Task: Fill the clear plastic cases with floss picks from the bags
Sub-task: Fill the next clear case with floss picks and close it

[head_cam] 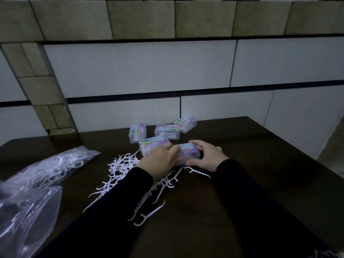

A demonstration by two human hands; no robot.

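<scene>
Far left, near edge of the dark table [242,183]: a clear plastic bag [28,216], crumpled, a few white picks visible inside. Just behind it a second clear bag [54,168] lies flat, packed with floss picks, its far end pointing toward table centre.

Centre-left: loose floss picks [121,168] scattered in a heap on the tabletop, trailing toward the camera under and between the two black sleeves [115,211]; a few singles lie nearest the viewer at the centre.

Behind the heap, four closed clear cases with coloured labels: one standing on edge [137,134], one flat just in front of it [153,144] touching the left hand, one flat behind centre [167,131], and one tilted at the back right [186,123], leaning on its neighbour.

Left hand [160,161]: palm down, fingers curled over the left end of the fifth case [189,154] and gripping it. Whether the fingertips also press the adjacent case can't be made out.

Right hand [206,157]: cupped round the right end of that same case, thumb along the near side, fingers wrapped over the far side. The case sits low at table level between both hands, lid side up; table contact can't be confirmed.

Right of the hands: bare table, tiled wall [279,62] behind.
</scene>
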